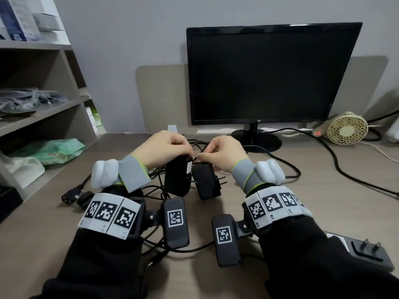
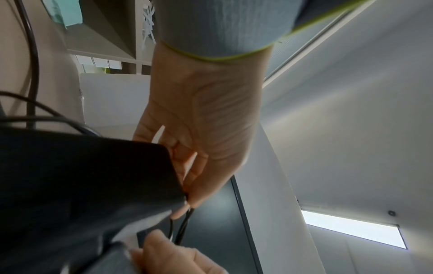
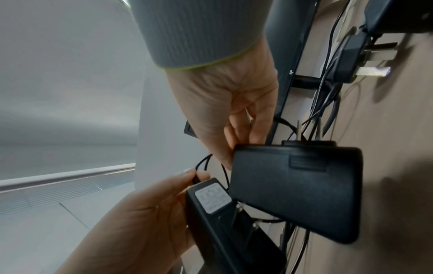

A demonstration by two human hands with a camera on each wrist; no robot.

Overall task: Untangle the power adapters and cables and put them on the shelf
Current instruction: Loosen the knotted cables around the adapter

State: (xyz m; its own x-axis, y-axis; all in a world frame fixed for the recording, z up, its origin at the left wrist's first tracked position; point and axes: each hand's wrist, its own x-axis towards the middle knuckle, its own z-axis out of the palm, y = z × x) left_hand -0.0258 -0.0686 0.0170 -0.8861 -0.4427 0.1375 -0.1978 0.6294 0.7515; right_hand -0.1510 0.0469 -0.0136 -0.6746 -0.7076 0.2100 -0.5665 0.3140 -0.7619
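Power adapters (image 1: 177, 178) and (image 1: 206, 181), mid-desk before the monitor (image 1: 267, 74), lifted by thin cords. Left hand (image 1: 167, 147) and right hand (image 1: 223, 153) each pinch cable (image 3: 203, 163). Bricks rigid, weighty; cords limp, snaggy—better grip bodies.

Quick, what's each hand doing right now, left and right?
Left hand: holding the black labelled power adapter, fingertips pinching its thin black cable.
Right hand: gripping the top of the plain black power adapter.
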